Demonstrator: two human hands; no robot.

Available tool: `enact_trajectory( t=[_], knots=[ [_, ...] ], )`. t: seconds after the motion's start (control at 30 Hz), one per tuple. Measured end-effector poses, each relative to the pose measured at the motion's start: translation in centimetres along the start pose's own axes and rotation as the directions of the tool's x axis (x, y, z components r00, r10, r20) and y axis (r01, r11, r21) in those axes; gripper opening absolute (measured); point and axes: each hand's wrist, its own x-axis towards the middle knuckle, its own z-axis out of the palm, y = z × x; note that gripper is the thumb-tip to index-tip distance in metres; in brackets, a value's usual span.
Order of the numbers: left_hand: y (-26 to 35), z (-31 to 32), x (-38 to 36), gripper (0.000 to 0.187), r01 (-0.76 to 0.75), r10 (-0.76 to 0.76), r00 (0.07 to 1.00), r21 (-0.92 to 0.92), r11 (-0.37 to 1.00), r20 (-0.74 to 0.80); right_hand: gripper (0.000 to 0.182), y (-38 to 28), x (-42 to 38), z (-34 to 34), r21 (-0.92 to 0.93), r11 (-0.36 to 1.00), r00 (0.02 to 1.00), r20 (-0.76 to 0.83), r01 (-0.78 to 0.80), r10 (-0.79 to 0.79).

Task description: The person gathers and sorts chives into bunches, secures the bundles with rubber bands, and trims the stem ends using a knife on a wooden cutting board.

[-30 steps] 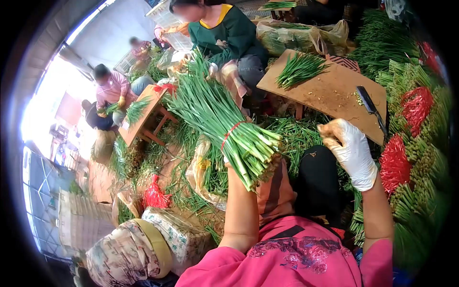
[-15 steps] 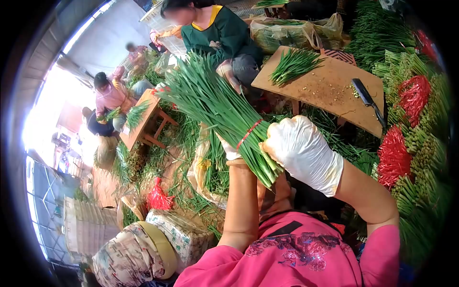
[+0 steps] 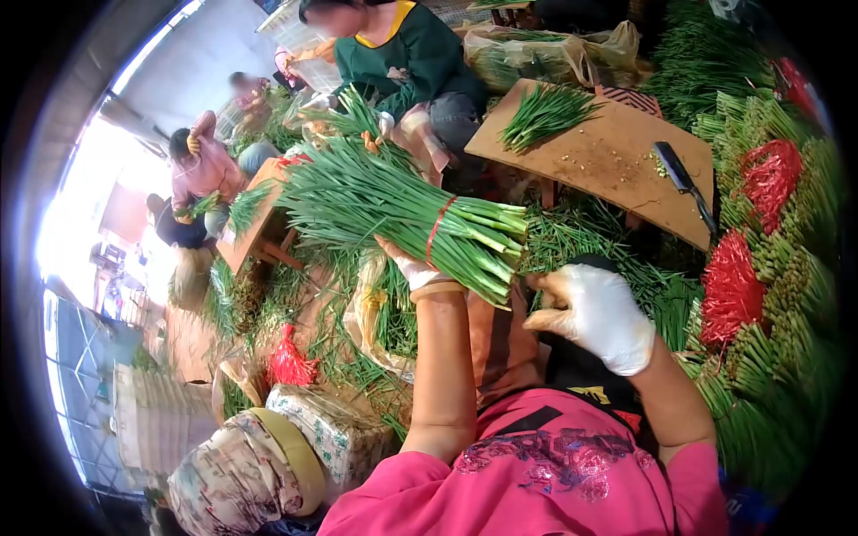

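My left hand [image 3: 413, 266], in a white glove, is closed under a thick bunch of garlic chives [image 3: 375, 210] and holds it up, nearly level. A red band [image 3: 437, 230] circles the bunch near its pale cut ends, which point right; the leaf tips point left. Just below and right of those ends is my right hand [image 3: 597, 313], also gloved. Its fingers are apart and nothing shows between them. Part of my left hand is hidden behind the bunch.
Right of centre a wooden board [image 3: 617, 152] carries loose chives [image 3: 550, 116] and a black-handled knife [image 3: 684, 183]. Stacked bunches [image 3: 786, 295] with red ties [image 3: 733, 290] line the right side. Co-workers [image 3: 407, 67] sit ahead; someone in a patterned head covering [image 3: 232, 478] is at lower left.
My right hand has let go of the cut ends and moved down and right, its fingers opening. The bunch has turned from a steep slant to nearly level, still in my left hand.
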Motion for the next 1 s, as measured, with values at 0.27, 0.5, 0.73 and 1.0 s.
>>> enact_trajectory(
  t=[0.27, 0.5, 0.73, 1.0],
  knots=[
    [0.2, 1.7, 0.0, 0.072, -0.067, 0.059, 0.988, -0.058, 0.996, -0.14, 0.014, 1.2, -3.9, -2.3, 0.433, 0.901, 0.955, 0.281, -0.033, -0.1],
    [-2.5, 3.1, -1.5, 0.068, 0.062, 0.016, 0.927, 0.195, 0.979, -0.374, 0.053, 4.4, -1.6, -4.0, -0.147, 0.987, 0.972, -0.233, -0.057, 0.021],
    [-9.0, 3.6, -1.1, 0.053, -0.007, 0.117, 0.98, 0.558, 0.829, -0.162, 0.076, 3.4, 8.2, -3.2, 0.066, 0.959, 0.839, -0.503, 0.276, -0.207],
    [-16.2, 3.7, 0.9, 0.039, 0.14, -0.065, 0.981, 0.426, 0.894, -0.185, 0.038, 5.9, 10.2, -10.1, -0.357, 0.909, 0.741, -0.546, 0.216, -0.391]
  ],
)
